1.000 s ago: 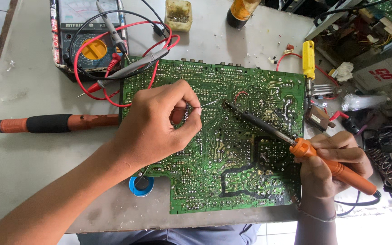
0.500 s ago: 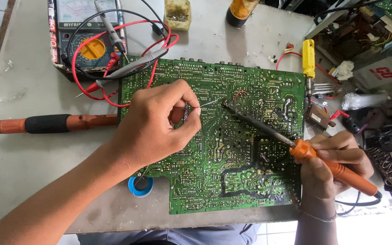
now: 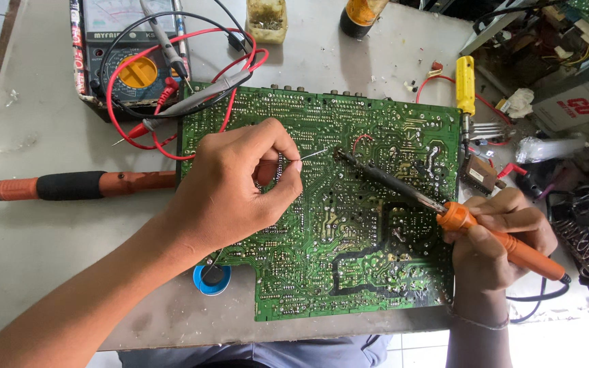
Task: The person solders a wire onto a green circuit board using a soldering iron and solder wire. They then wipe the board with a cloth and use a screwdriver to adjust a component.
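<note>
A large green circuit board (image 3: pixel 349 259) lies solder side up on the grey bench. My left hand (image 3: pixel 233 187) rests on its left part and pinches a thin solder wire (image 3: pixel 313 155) that points right. My right hand (image 3: pixel 495 238) grips the orange handle of a soldering iron (image 3: pixel 410 194). The iron's dark tip meets the board near the wire's end, just left of a small red wire loop (image 3: pixel 361 141).
A multimeter (image 3: pixel 127 61) with red and black leads sits at the back left. A second orange and black tool (image 3: pixel 80 185) lies left of the board. A blue solder spool (image 3: pixel 211 279) sits by the board's front edge. A yellow-handled tool (image 3: pixel 465 85), jars and cluttered parts fill the back and right.
The iron's tip has slid a little left along the board toward the solder wire. My left hand has stayed in place.
</note>
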